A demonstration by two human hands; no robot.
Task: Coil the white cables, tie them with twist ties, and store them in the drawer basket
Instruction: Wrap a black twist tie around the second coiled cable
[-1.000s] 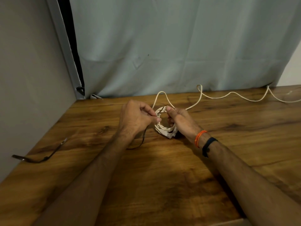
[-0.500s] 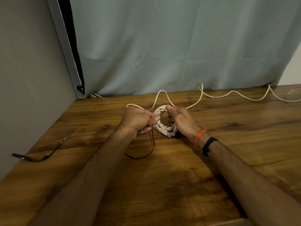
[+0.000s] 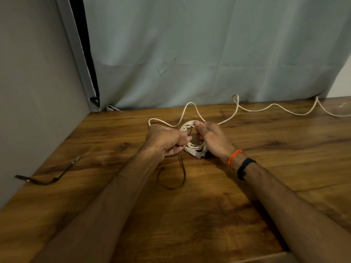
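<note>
While my forearms fill the bottom of the frame, the nearest loose thing is a thin dark twist tie (image 3: 181, 175) that curls on the wooden table (image 3: 190, 224) just below centre, its upper end running up toward my left hand (image 3: 165, 140). That hand is clenched around a strand of the white cable (image 3: 273, 107); whether it also pinches the tie's end I cannot tell, since the fingers hide it. Just right of it, touching the same bundle, my right hand (image 3: 212, 138) grips the coil (image 3: 191, 147) between thumb and curled fingers, holding it upright just above the table at centre frame, with a plug end showing at the bottom of the loops.

I judge the coiling step is in hand and unfinished: beyond the hands a long slack run of cable snakes toward the upper right, along the foot of the grey curtain (image 3: 209, 54). A second dark tie (image 3: 45, 177) lies well apart at the left edge.

The next move, as I read it, calls for feeding more slack onto the coil without letting the loops spring loose, then wrapping the tie. No drawer basket is in view.
</note>
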